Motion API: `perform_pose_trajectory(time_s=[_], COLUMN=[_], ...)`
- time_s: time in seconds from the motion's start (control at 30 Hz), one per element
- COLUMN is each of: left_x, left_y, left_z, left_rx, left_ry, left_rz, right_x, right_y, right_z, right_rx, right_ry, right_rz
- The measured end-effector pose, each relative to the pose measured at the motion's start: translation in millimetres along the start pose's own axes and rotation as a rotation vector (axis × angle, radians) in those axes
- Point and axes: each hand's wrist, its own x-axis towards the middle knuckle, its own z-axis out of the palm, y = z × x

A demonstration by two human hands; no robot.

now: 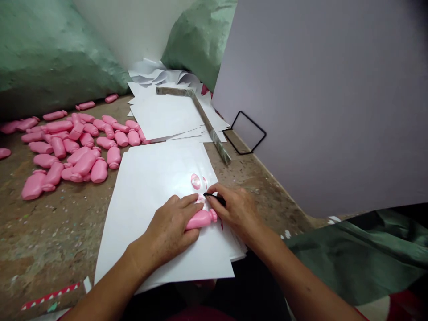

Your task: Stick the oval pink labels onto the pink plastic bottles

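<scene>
My left hand [174, 223] is closed around a small pink plastic bottle [199, 220], which lies on its side over the white sheets [147, 191]. Its fingertips press on the paper beside a pink-and-white label. Pinched in my right hand [236, 207] is a slim black tool [216, 199]; its tip touches the label edge near my left fingertips, and its exact kind is hidden by the fingers. Just above lies an oval pink-and-white sticker [195, 181] on the top sheet, with part of another to its right.
Many pink bottles [83, 162] lie heaped on the worn table [60, 232] at left. A tape-wrapped angled bar [209, 122] rests on more paper [167, 113] behind. A black wire frame [245, 133] stands by the large grey panel [317, 102]. Green sacks [56, 53] line the back.
</scene>
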Motion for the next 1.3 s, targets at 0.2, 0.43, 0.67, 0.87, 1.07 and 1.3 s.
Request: perform_pose_trajectory(time_s=[0.2,0.43,0.67,0.87,1.07,1.3], left_x=[0.3,0.3,0.2,1.1,-10.5,-41.8], left_y=[-2.3,-1.2,-12.7,-13.6,6.7,57.4], left_z=[2.3,-12.5,-17.8,-13.2,-21.1,-1.5], left_rx=[-0.036,-0.48,-0.911,-0.931,-0.963,-1.486], left_ry=[0.007,0.071,0.207,0.245,0.311,0.23], left_rz=[0.03,-0.176,-0.456,-0.443,-0.42,-0.465], right_x=[6.2,-0.6,-21.6,-47.9,-55.7,-73.3], right_y=[0.5,4.2,-20.2,-24.6,-31.4,-46.1], right_z=[0.0,-4.8,-21.9,-48.2,-35.6,-30.7], right_rx=[0.058,0.213,0.054,0.835,0.958,1.059], right_ry=[-0.021,-0.071,-0.285,-0.197,0.075,0.011], right_rz=[0.035,0.119,0.051,0.206,0.276,0.278])
